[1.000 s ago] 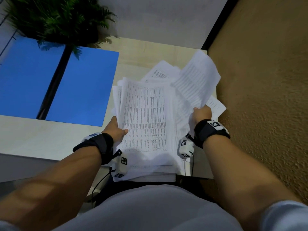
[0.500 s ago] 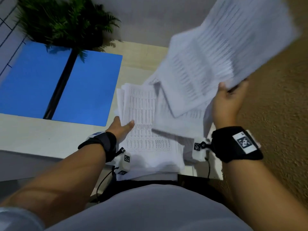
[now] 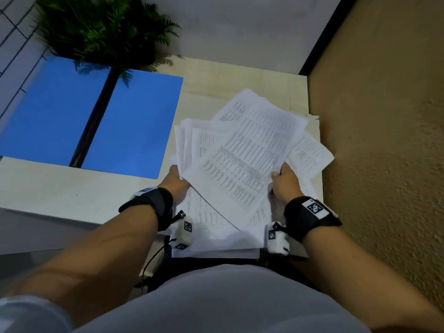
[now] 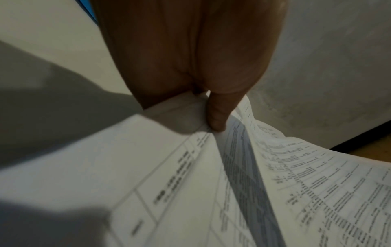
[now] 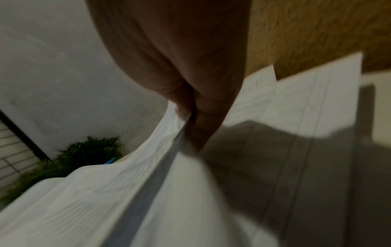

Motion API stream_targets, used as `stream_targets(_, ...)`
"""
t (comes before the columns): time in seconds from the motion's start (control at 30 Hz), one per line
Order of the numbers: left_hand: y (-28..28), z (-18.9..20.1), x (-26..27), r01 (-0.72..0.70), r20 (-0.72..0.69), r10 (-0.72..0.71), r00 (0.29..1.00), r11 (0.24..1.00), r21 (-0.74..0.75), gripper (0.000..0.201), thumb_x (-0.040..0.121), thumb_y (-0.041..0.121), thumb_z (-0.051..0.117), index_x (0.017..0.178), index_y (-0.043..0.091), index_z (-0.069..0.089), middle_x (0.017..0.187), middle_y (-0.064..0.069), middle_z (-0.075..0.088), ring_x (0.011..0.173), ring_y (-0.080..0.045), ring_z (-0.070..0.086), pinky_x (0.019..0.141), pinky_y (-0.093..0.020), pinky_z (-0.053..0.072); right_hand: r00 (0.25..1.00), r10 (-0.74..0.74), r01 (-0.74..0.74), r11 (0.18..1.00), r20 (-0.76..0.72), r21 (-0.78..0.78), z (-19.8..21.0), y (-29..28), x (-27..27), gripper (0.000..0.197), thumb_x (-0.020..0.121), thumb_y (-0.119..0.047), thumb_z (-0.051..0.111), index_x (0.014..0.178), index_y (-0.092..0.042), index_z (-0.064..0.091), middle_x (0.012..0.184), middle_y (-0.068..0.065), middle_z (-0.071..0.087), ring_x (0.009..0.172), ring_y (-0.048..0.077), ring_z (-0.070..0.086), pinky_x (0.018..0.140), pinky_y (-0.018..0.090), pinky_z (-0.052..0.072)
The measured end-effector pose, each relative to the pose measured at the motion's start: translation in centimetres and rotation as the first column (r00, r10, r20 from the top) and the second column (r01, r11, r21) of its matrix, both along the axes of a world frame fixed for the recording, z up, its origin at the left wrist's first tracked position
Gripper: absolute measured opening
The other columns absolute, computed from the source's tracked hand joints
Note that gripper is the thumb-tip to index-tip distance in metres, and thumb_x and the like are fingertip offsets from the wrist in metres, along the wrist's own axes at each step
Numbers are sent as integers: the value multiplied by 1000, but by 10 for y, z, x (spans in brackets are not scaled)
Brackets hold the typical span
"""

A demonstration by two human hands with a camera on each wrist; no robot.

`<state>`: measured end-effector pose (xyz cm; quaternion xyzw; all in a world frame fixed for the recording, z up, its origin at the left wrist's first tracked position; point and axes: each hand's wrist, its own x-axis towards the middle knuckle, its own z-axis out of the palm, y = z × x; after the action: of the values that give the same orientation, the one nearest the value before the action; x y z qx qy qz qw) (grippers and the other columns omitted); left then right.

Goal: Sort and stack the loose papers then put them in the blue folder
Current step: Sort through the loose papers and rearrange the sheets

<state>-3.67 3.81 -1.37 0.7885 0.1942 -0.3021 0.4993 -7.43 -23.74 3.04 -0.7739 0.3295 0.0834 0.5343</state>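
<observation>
A fanned heap of printed white papers (image 3: pixel 242 164) lies on the right part of the pale table (image 3: pixel 60 188). On top sits a skewed bundle of sheets (image 3: pixel 249 150). My left hand (image 3: pixel 176 180) grips the heap's left edge, and the left wrist view shows its thumb (image 4: pixel 215 117) pressing down on the papers (image 4: pixel 190 183). Holding the top bundle's right edge is my right hand (image 3: pixel 282 179), its fingers (image 5: pixel 198 117) pinching the sheets (image 5: pixel 105 192). The blue folder (image 3: pixel 96 121) lies open and flat to the left, with nothing on it.
A potted fern (image 3: pixel 103 30) stands at the folder's far edge and overhangs it. A rough tan wall (image 3: pixel 384 140) runs close along the table's right side. A white wall (image 3: pixel 240 27) closes the back. Some papers overhang the table's near edge.
My right hand, which had lifted a bundle of sheets high, has brought it back down onto the heap, lying askew. My left hand stayed at the heap's left edge.
</observation>
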Motion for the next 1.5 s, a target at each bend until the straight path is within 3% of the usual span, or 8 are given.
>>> stream_targets(0.27, -11, 12, 5, -51, -97, 60, 993, 994, 99, 73, 99, 58, 29, 157, 20, 5, 164, -9, 17, 150, -33, 22, 117, -46, 24, 975, 201, -221, 927, -97, -302, 8, -33, 18, 26, 96, 4, 33, 115, 3, 52, 104, 9, 49, 97, 18, 45, 87, 24, 31)
stream_targets(0.47, -11, 13, 1, -137, -143, 125, 982, 988, -76, 101, 84, 72, 49, 156, 27, -4, 166, -2, 10, 151, -28, 18, 117, -49, 20, 890, 386, -438, 872, -242, -217, 25, -39, 25, 34, 101, -5, 36, 133, -5, 50, 120, 14, 56, 107, 29, 55, 84, 26, 37)
stream_targets(0.6, -10, 9, -2, -96, -28, 94, 995, 994, -60, 73, 89, 37, 66, 147, 20, 24, 149, -6, 41, 128, -27, 46, 107, -40, 38, 983, 133, -95, 956, 124, -276, 29, -29, 24, 29, 97, 4, 32, 112, -8, 53, 104, 7, 54, 93, 17, 51, 79, 19, 37)
stream_targets(0.83, -8, 10, 1, -47, -5, 47, 999, 999, -17, 45, 96, 22, 55, 134, 11, 34, 129, -9, 54, 113, -30, 56, 101, -43, 47, 811, -79, 252, 941, 580, -224, 73, -38, 33, 30, 96, 2, 38, 78, -22, 41, 73, -11, 43, 61, -11, 44, 64, 5, 37)
stream_targets(0.97, -12, 17, 4, -42, -9, 42, 999, 999, 25, 45, 102, 30, 42, 141, 10, 32, 142, -11, 47, 125, -31, 50, 107, -40, 39, 953, 106, -4, 940, 282, -340, 69, -26, 28, 25, 92, 6, 35, 95, -16, 47, 82, 0, 47, 68, 6, 43, 60, 14, 36)
stream_targets(1.17, -15, 15, 3, -219, -178, 172, 969, 931, -291, 106, 83, 76, 44, 155, 23, -14, 166, 5, 11, 153, -19, 9, 120, -48, 5, 969, 180, -231, 898, -167, -374, -8, 21, 7, 31, 92, -3, 44, 122, 4, 46, 121, 22, 49, 113, 38, 51, 83, 34, 38)
stream_targets(1.33, -7, 7, 0, -71, -64, 68, 996, 997, -42, 78, 73, 34, 80, 135, 24, 34, 137, -10, 53, 124, -37, 55, 97, -55, 50, 938, 285, -343, 843, -197, -415, -28, 39, 8, 22, 97, -23, 49, 115, -11, 50, 122, 12, 43, 110, 30, 49, 94, 46, 49)
stream_targets(1.5, 0, -5, 6, -123, -62, 116, 991, 984, -131, 42, 87, 4, 63, 121, 19, 44, 130, -15, 59, 117, -36, 59, 103, -55, 47, 993, -96, 36, 808, -70, -588, -20, -24, 30, 46, 91, -41, 58, 126, -10, 50, 130, 14, 50, 122, 33, 45, 100, 48, 39)
